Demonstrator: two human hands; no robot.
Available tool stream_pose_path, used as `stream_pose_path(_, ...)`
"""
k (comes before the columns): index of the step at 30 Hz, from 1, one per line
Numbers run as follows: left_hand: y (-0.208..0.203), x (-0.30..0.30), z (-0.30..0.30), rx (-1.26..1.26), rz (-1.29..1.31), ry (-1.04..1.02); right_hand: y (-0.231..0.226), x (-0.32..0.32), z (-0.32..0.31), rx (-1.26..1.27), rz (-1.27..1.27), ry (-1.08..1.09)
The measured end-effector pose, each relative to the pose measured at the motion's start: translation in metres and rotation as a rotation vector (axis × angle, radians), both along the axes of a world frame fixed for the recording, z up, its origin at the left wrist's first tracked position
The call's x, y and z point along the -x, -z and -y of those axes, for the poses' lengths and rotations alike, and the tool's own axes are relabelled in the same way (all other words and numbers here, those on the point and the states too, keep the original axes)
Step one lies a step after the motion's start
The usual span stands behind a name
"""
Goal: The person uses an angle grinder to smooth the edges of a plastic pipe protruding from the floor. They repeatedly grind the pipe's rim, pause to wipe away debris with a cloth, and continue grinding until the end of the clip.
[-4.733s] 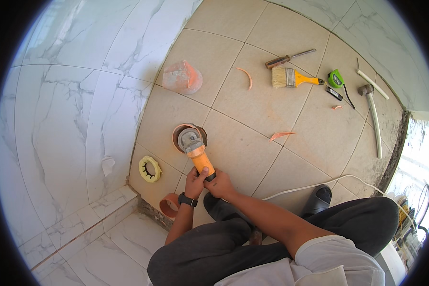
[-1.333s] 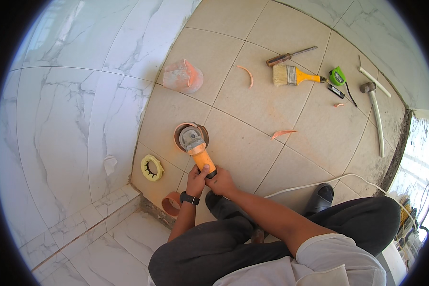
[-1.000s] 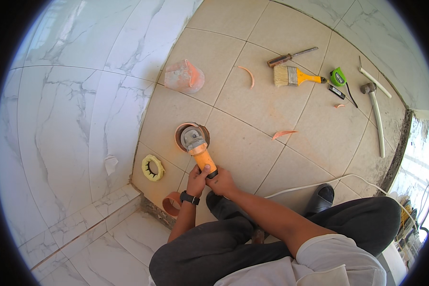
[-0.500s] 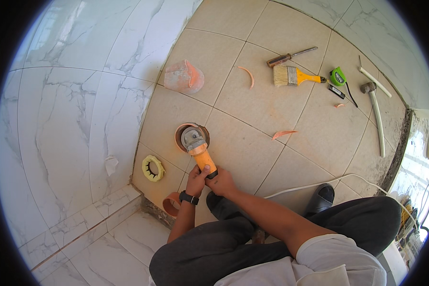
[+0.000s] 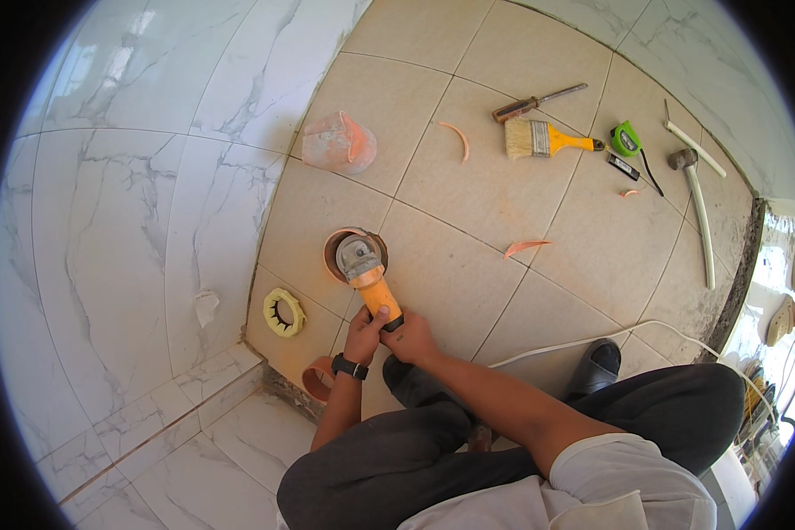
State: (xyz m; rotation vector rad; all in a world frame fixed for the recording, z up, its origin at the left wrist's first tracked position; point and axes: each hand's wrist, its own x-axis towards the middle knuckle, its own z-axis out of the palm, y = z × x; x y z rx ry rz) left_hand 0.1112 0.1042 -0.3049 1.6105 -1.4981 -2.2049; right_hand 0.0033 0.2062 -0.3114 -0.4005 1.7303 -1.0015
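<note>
Both my hands grip an orange angle grinder [image 5: 376, 295] by its body. My left hand [image 5: 363, 337], with a black watch on the wrist, is wrapped round its left side, thumb on top. My right hand [image 5: 411, 337] closes round the rear end from the right. The grinder's grey head sits inside the mouth of an orange-brown pipe [image 5: 330, 253] set in the floor; its disc is hidden from view. Left of my hands lies a pale yellow ring with a toothed inner edge [image 5: 284, 313]. A short orange-brown pipe ring [image 5: 314, 380] rests beside my left wrist.
A dusty pipe piece [image 5: 337, 144] lies by the left wall. Farther right are a paintbrush [image 5: 548, 141], screwdriver [image 5: 539, 102], green tape measure [image 5: 625, 139] and hammer [image 5: 698, 216]. Curved orange offcuts [image 5: 526, 248] dot the tiles. A white cable [image 5: 556, 349] runs past my shoe [image 5: 594, 371].
</note>
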Motion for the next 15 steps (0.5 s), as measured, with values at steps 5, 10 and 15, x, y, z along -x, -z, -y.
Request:
stream_pose_path(5, 0.0012, 0.0004, -0.0008, -0.015, -0.001, -0.013, -0.0009, 0.0030, -0.0009, -0.001, 0.023, -0.001)
stream_pose_path(10, 0.0038, -0.0024, -0.0014, -0.041, -0.027, -0.033, -0.0013, 0.0019, -0.0003, 0.006, 0.009, -0.002)
stream_pose_path(15, 0.0061, -0.0050, 0.0000, -0.031, -0.040, -0.024, -0.0020, 0.0005, -0.0002, -0.013, -0.002, -0.013)
